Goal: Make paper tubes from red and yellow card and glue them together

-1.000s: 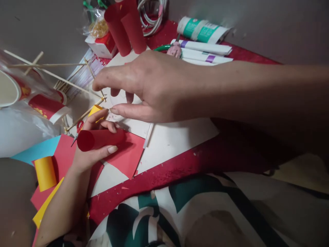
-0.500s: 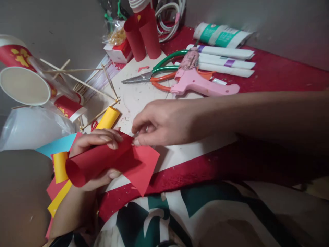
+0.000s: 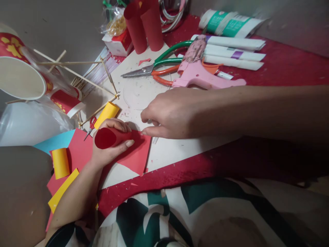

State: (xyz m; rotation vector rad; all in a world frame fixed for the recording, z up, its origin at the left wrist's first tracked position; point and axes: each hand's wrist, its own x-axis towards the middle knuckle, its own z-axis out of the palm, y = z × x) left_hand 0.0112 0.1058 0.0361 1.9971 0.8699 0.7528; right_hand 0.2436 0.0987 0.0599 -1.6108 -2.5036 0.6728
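Note:
My left hand (image 3: 109, 147) is wrapped round a rolled red paper tube (image 3: 106, 138), whose loose flap (image 3: 136, 156) lies flat on the white board (image 3: 177, 147). My right hand (image 3: 171, 113) reaches across from the right, its fingers curled, with the thumb tip pressing the flap's upper edge beside the tube. A thin clear stick (image 3: 155, 140) pokes out just under the right hand. What the curled right fingers hold, if anything, is hidden.
A pink glue gun (image 3: 203, 77) and scissors (image 3: 151, 68) lie behind the right hand. Two red paper tubes (image 3: 144, 25) stand at the back. Yellow paper rolls (image 3: 107, 114), wooden skewers (image 3: 77, 73), paper cups (image 3: 17, 73) and coloured paper sheets (image 3: 55, 142) crowd the left. White glue sticks (image 3: 231, 51) lie at the back right.
The red paper is rolled tighter into a narrower tube than half a second ago. My right hand came down from above the board to the flap's edge.

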